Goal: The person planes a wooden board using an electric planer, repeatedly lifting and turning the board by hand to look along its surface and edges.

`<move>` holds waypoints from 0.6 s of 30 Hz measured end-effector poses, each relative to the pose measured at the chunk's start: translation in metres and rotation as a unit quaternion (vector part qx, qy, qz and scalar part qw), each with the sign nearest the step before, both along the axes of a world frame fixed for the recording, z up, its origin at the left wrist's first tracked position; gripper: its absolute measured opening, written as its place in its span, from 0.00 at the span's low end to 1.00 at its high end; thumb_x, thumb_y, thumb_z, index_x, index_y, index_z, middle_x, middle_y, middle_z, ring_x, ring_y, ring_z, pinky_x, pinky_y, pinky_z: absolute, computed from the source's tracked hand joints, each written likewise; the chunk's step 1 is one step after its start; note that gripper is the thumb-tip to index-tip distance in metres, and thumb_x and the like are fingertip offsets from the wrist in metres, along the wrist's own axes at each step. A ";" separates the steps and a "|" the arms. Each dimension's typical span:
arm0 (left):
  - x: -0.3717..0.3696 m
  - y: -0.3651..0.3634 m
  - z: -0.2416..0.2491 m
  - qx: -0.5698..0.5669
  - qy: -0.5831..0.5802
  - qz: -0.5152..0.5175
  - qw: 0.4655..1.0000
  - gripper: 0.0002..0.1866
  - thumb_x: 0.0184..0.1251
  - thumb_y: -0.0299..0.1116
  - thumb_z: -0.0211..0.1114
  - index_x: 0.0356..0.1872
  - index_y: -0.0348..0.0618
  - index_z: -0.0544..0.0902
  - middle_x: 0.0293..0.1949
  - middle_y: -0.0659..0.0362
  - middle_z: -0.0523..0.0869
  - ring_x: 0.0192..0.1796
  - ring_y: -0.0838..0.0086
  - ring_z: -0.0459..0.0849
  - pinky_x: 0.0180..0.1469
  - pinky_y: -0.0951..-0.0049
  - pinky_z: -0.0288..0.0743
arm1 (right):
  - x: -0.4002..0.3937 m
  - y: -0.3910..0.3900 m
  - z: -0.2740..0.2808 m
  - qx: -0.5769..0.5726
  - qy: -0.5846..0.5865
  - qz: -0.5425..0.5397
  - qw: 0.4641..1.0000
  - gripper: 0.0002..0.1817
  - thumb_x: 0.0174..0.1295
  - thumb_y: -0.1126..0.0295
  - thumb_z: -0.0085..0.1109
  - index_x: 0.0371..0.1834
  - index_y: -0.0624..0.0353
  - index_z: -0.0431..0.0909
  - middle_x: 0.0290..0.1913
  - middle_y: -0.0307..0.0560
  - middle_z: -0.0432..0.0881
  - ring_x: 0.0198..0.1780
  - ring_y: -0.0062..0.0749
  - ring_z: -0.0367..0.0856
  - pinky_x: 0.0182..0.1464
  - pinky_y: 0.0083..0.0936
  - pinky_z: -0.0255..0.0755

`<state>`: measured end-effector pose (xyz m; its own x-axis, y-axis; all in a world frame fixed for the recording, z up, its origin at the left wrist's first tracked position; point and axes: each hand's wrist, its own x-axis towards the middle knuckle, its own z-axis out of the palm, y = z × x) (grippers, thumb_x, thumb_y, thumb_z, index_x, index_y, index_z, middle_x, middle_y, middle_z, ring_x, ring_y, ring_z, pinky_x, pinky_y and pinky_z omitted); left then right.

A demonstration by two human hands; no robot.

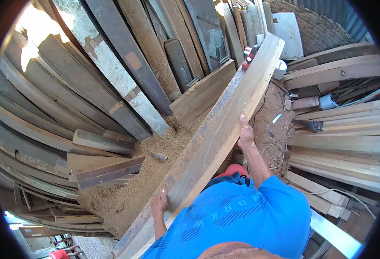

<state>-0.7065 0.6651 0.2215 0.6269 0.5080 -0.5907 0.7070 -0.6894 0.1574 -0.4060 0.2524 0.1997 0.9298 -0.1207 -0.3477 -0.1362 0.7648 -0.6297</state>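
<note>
Plank (pixel 220 129) lies lengthwise along the narrow support (pixel 202 134), masking most of its top and right edge. Right hand (pixel 246 133) grips the plank's right side, thumb on top; left hand (pixel 158 203) is curled by the near part of the support's left edge, can't tell if it has a full grip. Main risk, my read: uneven hold plus skinny support, so plank rolls or slides off the right edge toward the legs, or pinches left fingers. Second: red tool (pixel 247 64) sits right by the far end, a small swing could knock it. White container (pixel 279 70) just right of that, same exposure. Dark cord (pixel 265 96) off the right edge, snag hazard. Leaning board (pixel 205 93) crowds the left edge; shavings (pixel 172 142) and dark offcut (pixel 111 172) make poor footing that side.
</note>
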 end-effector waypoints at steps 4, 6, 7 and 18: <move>0.005 0.031 0.001 0.007 0.029 -0.008 1.000 0.40 0.77 0.63 0.41 0.49 0.31 0.88 0.52 0.31 0.85 0.60 0.38 0.83 0.67 0.47 0.72 | -0.023 0.022 -0.043 -0.016 0.049 -0.039 0.998 0.22 0.73 0.58 0.64 0.61 0.62 0.79 0.55 0.46 0.86 0.55 0.36 0.86 0.63 0.38 0.80; 0.009 0.047 -0.010 0.003 0.051 -0.014 0.999 0.42 0.77 0.63 0.39 0.52 0.30 0.87 0.55 0.31 0.84 0.63 0.39 0.81 0.69 0.48 0.70 | -0.030 0.032 -0.075 -0.030 0.078 -0.064 0.995 0.22 0.73 0.58 0.65 0.60 0.64 0.79 0.53 0.48 0.87 0.53 0.38 0.87 0.60 0.40 0.82; 0.011 0.053 -0.014 -0.002 0.061 -0.023 0.998 0.42 0.77 0.63 0.38 0.53 0.30 0.87 0.56 0.30 0.83 0.64 0.39 0.81 0.70 0.48 0.69 | -0.035 0.037 -0.086 -0.036 0.094 -0.075 0.992 0.22 0.73 0.59 0.65 0.60 0.65 0.79 0.53 0.49 0.87 0.52 0.39 0.87 0.59 0.41 0.83; 0.004 0.096 -0.119 -0.033 0.108 -0.063 0.992 0.43 0.78 0.62 0.35 0.57 0.29 0.85 0.61 0.30 0.80 0.69 0.38 0.76 0.74 0.49 0.65 | -0.061 0.048 -0.139 -0.068 0.172 -0.088 0.979 0.24 0.72 0.58 0.67 0.60 0.67 0.78 0.52 0.52 0.86 0.50 0.44 0.88 0.56 0.48 0.84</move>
